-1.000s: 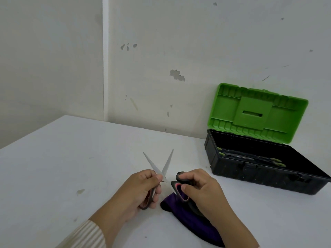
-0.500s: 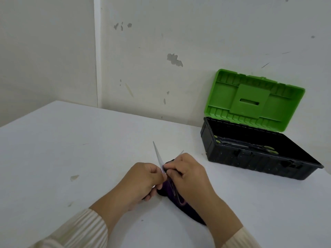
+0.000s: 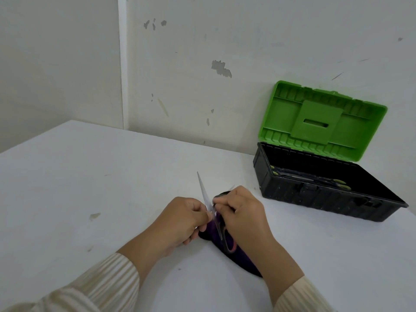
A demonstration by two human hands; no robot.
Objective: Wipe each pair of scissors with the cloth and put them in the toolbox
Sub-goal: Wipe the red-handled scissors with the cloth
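An open pair of scissors [image 3: 203, 189] sits between my hands, one bare blade pointing up and away. Its black and pink handle loop [image 3: 227, 243] lies over the purple cloth [image 3: 244, 260] on the white table [image 3: 112, 176]. My left hand [image 3: 183, 220] grips the scissors by the pivot and the other handle. My right hand [image 3: 244, 216] has its fingers curled over the second blade, whose tip peeks out beyond them. A dark fold of cloth shows at those fingertips. The black toolbox [image 3: 315, 199] stands open at the right.
The toolbox's green lid [image 3: 322, 119] leans back against the wall. Another pair of scissors with green handles [image 3: 315, 179] lies inside the box. The table meets the walls in a corner behind, at the left.
My right hand let go of the black and pink handle and moved up onto one blade. The scissors came down onto the cloth. The camera tilted slightly.
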